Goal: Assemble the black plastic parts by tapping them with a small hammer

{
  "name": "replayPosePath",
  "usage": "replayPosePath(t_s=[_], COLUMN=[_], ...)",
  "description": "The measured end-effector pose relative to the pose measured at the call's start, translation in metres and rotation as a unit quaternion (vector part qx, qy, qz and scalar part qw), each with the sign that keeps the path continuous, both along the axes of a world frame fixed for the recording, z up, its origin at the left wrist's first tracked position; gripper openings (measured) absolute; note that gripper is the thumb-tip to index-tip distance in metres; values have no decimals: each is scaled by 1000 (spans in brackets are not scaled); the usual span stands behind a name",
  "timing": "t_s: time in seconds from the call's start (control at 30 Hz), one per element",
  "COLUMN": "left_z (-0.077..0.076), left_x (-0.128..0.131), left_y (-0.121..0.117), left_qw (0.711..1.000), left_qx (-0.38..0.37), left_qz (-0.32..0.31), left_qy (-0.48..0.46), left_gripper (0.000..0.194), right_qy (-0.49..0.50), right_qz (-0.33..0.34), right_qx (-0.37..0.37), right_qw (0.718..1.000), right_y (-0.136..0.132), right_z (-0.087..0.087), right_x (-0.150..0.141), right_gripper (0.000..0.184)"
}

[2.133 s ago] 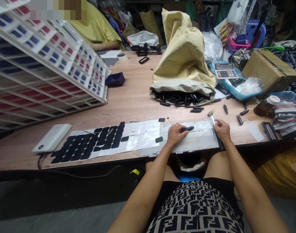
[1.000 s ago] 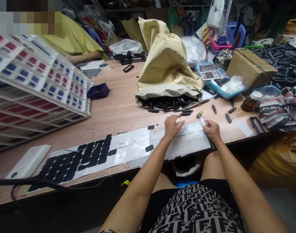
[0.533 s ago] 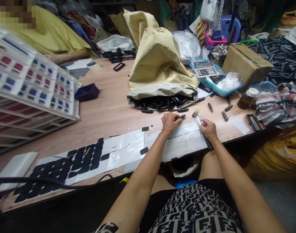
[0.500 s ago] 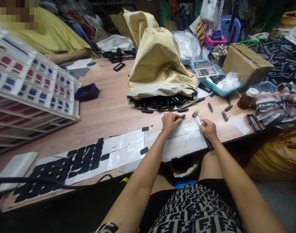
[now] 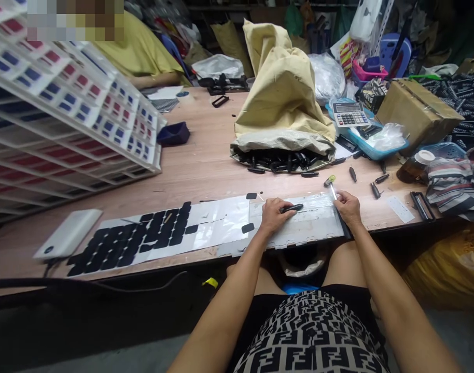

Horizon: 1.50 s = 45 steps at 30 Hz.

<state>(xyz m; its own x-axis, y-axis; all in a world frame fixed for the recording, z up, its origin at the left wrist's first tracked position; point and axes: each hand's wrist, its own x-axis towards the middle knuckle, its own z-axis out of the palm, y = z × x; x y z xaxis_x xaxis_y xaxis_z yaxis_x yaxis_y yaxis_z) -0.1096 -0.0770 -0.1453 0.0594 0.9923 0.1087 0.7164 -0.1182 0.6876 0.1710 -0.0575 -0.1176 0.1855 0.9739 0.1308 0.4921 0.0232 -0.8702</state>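
Observation:
My left hand [image 5: 273,214] is closed around a slim black tapered piece [image 5: 293,208], held low over a pale, tape-covered board [image 5: 303,231] at the table's front edge. In my right hand [image 5: 348,209] is a small hammer [image 5: 333,191] with a silver handle and a yellow-green face on its head. The hammer head is just past the board's far right corner. Beyond my hands, a beige sack [image 5: 287,103] lies with its mouth toward me, and many similar black pieces [image 5: 287,161] show in it.
Left of the board lies a white sheet with rows of black pads [image 5: 116,243]. A white plastic crate [image 5: 157,160] stands at left, near a person in yellow [image 5: 143,49]. Loose black pieces [image 5: 352,174], a brown jar [image 5: 412,167], a calculator [image 5: 350,115] and a carton [image 5: 419,111] are at right.
My left hand has brought the black piece toward me, over the board. My right hand still holds the hammer in about the same place. The view has swung left.

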Motion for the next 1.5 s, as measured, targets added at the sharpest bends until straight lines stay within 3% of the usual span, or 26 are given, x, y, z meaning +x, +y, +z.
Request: replayPosePath(t_s=[0.13, 0.37, 0.67, 0.83, 1.3, 1.5], left_z=[3, 5, 5, 4, 2, 0], left_x=[-1, -3, -3, 0, 0, -1], left_y=[1, 0, 1, 0, 1, 1], left_qw=[1000, 1000, 1000, 999, 999, 999], left_qx=[-7, -12, 9, 22, 19, 21], left_qz=[-1, -20, -23, -9, -8, -5], left_qy=[-6, 15, 17, 46, 45, 37], left_gripper=[19, 25, 22, 14, 21, 22], right_qy=[1, 4, -72, -161, -163, -152], right_qz=[14, 131, 191, 214, 183, 88], right_qx=[21, 25, 87, 126, 112, 60], right_qw=[1000, 991, 975, 955, 963, 983], right_y=[-18, -54, -65, -69, -65, -33], right_z=[11, 20, 25, 17, 11, 15], right_x=[-13, -50, -68, -72, -61, -39], right_gripper=[50, 44, 45, 44, 44, 45])
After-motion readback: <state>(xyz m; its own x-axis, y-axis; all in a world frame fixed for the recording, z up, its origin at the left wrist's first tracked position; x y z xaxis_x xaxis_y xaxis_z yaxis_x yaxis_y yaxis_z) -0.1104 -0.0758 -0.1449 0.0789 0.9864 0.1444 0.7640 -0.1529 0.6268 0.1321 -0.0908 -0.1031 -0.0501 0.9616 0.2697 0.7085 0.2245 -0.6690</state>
